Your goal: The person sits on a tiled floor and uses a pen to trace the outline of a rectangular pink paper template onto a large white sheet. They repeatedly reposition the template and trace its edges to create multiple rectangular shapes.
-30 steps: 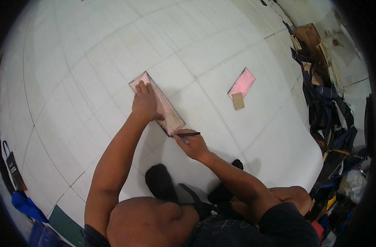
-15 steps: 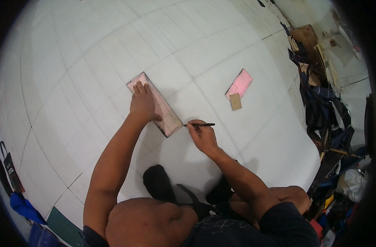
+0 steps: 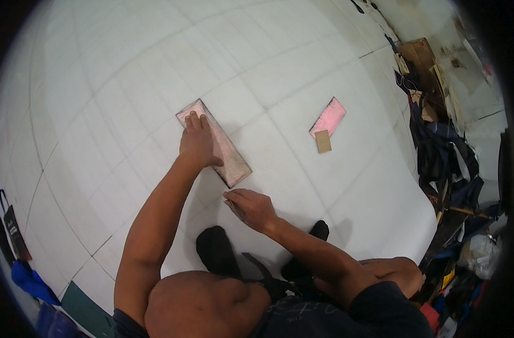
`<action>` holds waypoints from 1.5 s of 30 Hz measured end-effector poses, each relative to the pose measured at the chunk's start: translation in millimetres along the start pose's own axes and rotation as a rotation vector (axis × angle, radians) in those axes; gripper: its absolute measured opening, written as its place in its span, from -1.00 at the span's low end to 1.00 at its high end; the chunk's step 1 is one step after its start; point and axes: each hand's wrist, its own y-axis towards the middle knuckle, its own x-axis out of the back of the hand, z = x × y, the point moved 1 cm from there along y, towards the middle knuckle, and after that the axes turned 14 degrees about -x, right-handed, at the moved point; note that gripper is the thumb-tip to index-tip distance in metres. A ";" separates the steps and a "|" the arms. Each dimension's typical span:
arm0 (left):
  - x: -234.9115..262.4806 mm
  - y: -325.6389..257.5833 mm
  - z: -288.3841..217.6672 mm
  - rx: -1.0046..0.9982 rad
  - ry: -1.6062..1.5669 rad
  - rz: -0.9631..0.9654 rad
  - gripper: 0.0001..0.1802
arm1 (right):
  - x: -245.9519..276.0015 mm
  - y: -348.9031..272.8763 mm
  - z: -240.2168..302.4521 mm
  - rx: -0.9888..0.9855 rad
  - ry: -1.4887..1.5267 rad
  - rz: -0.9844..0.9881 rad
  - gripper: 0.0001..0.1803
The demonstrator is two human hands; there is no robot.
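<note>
On the white surface (image 3: 369, 180), the strip (image 3: 231, 160) slants far left to near right under the left hand (image 3: 198, 143), fingers flat; the strip's near end lies just beyond the right hand (image 3: 254, 209), curled, whether gripping I cannot tell

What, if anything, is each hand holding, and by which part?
Left hand: no grip, pressed flat over the long pink strip's far half. Right hand: curled; can't tell.
</note>
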 end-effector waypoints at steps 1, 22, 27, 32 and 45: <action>-0.7 -1.8 0.3 -0.003 -0.002 -0.014 0.58 | 1.0 1.9 0.6 0.011 0.048 -0.040 -0.74; -72.0 -35.4 29.1 -0.354 -0.004 -0.511 -0.09 | 37.0 70.4 -51.3 0.061 -0.248 0.118 -0.67; -79.4 -23.3 29.3 -0.305 -0.041 -0.653 -0.19 | 12.4 101.5 -45.9 0.170 -0.492 0.060 -0.66; -77.2 -32.0 29.9 -0.154 -0.100 -0.663 -0.21 | 58.7 153.1 -42.2 0.178 -0.465 0.158 -0.66; -62.9 -39.9 41.9 -0.206 -0.147 -0.543 -0.19 | 264.3 229.8 1.6 -0.176 -0.734 0.444 -0.71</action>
